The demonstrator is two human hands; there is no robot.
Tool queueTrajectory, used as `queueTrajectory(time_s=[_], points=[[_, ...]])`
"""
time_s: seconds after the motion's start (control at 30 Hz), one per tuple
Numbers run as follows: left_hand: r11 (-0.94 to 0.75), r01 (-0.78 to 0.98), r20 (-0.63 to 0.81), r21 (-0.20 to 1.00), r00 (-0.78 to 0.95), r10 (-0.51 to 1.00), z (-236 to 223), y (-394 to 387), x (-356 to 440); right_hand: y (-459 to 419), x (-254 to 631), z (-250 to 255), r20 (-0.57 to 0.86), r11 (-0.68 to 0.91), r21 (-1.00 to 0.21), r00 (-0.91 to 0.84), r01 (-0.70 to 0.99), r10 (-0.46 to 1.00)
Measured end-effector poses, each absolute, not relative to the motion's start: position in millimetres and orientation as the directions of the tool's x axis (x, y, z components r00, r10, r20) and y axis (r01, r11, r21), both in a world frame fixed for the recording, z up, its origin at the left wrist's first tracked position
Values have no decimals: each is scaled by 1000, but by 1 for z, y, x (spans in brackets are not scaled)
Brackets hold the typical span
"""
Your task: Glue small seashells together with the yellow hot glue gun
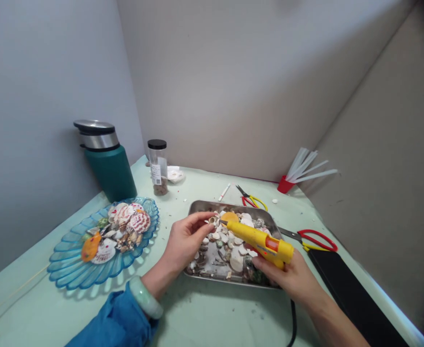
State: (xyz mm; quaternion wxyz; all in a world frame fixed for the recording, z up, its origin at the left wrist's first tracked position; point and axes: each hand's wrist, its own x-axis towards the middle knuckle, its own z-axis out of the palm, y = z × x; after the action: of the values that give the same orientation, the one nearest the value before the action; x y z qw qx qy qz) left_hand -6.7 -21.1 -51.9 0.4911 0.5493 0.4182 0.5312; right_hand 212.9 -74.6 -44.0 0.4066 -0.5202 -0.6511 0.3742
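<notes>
Between thumb and fingers, my left hand [188, 239] pinches a small shell [213, 220] over the metal tray. A yellow hot glue gun [258, 239] is gripped in my right hand [296, 277], its nozzle pointing left and close to the shell; whether they touch I cannot tell. Below both hands lies the metal tray [233, 278], which holds many loose shells [226, 241] in white, grey and brown. To the left, a blue scalloped glass plate [67, 260] carries a heap of larger shells [139, 221], some striped red and one orange.
A green bottle [112, 168] and a clear jar [158, 168] stand at the back left. Behind the tray lie a pen [224, 192] and small scissors [252, 198]. Larger scissors [316, 240], a black slab [349, 294] and a red cup [286, 184] of glue sticks [304, 164] are on the right.
</notes>
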Motion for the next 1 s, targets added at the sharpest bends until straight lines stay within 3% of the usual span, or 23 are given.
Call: queueTrajectory(time_s=[0.67, 1.0], points=[[-182, -37, 185, 983, 111, 976, -51, -21, -8, -75, 213, -42, 114, 174, -905, -172, 388, 978], [-111, -137, 127, 984, 113, 986, -44, -24, -7, -75, 215, -48, 131, 162, -919, -107, 361, 986]])
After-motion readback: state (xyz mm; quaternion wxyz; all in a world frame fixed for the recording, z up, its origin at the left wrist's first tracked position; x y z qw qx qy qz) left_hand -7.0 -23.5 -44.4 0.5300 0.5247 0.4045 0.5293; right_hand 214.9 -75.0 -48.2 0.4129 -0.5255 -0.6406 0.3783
